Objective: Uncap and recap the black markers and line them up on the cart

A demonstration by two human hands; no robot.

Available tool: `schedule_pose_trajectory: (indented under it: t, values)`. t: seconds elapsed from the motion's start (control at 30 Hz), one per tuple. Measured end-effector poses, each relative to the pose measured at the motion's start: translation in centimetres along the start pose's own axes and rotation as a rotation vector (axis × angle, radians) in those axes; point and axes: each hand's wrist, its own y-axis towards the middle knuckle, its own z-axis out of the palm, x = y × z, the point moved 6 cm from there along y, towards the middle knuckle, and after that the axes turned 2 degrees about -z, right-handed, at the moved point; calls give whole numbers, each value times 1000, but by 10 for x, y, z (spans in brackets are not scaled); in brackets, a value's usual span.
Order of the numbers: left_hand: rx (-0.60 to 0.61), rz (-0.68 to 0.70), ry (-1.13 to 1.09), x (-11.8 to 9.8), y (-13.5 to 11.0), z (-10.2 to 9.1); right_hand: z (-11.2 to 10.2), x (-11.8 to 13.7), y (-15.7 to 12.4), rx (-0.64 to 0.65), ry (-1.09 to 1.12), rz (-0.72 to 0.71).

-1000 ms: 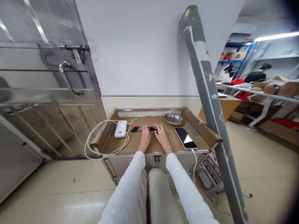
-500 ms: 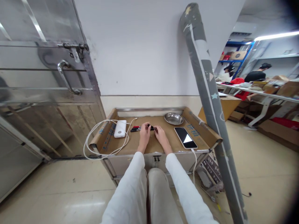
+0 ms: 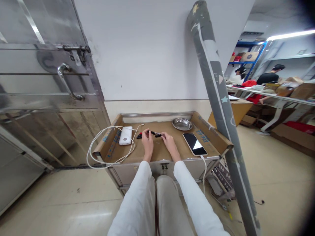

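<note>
My left hand (image 3: 147, 141) is curled, its fingers closed round a black marker (image 3: 153, 133) held just above the cardboard-lined cart top (image 3: 159, 151). My right hand (image 3: 168, 141) pinches a small dark piece, perhaps the marker's cap (image 3: 159, 135), a little apart from the pen's end. More markers with red and black caps (image 3: 139, 135) lie on the cardboard just left of my left hand.
A white power bank (image 3: 125, 135) with a looping white cable (image 3: 98, 147) lies left, a phone (image 3: 194, 144) right, a steel dish (image 3: 182, 124) at the back. A grey rolled mat (image 3: 216, 95) leans at the right. A metal door (image 3: 46, 85) stands left; people sit at a far table (image 3: 270, 95).
Both hands were flat over the markers; they then closed on one marker and lifted it. My left hand has moved left, pulling the pen away from the piece in my right hand.
</note>
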Motion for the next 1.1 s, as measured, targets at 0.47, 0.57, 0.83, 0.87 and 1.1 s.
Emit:
schedule_pose_trajectory:
  t: [0.47,0.57,0.83,0.87,1.1]
  values:
    - [144,44,-12,-8,-3,8,3,-4,0,61,50,14]
    - [94,59,25,-10,-3,4,2,-5,0,42,37,29]
    - [36,70,103,-7,-1,1,-5,-6,-3,-66,-18,54]
    - [54,71,106,-7,-1,2,-6,-6,-3,-84,-27,58]
    - [249,77,135,2,-4,18,-16,-4,-4,-170,-95,94]
